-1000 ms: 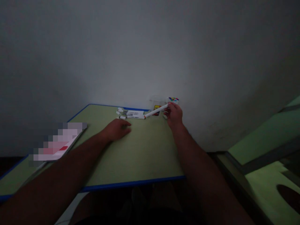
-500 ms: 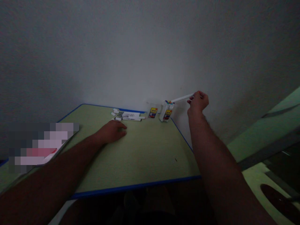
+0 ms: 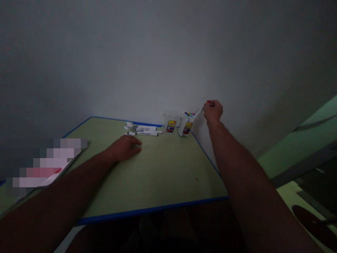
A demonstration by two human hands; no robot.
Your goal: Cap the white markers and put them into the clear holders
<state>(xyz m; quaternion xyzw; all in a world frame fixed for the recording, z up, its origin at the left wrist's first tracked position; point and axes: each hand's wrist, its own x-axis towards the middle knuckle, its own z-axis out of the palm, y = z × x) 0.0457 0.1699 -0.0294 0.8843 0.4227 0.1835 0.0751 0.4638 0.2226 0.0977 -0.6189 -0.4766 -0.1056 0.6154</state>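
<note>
My right hand [image 3: 213,111], raised past the table's far right corner, pinches one end of a white marker [image 3: 199,112]. The marker slants down to the left, its lower end at the top of a clear case [image 3: 181,130] packed with white markers with coloured ends. Whether it is inside the case or just touching it, I cannot tell. Beside that case stands a second clear plastic piece [image 3: 171,125] with a yellow label. Several loose white markers [image 3: 146,130] lie to its left. My left hand [image 3: 125,147] rests on the tabletop just in front of them, fingers apart, holding nothing.
The pale green table [image 3: 163,175] has a blue edge and meets a grey wall [image 3: 168,63]. At its left lies a flat item [image 3: 50,181], mostly blurred out. A small dark speck [image 3: 197,179] is near the front right. A dark red round seat [image 3: 313,221] shows lower right.
My right hand has moved left and slightly up toward the case, and the marker in it now slopes more steeply. My left hand stays where it was.
</note>
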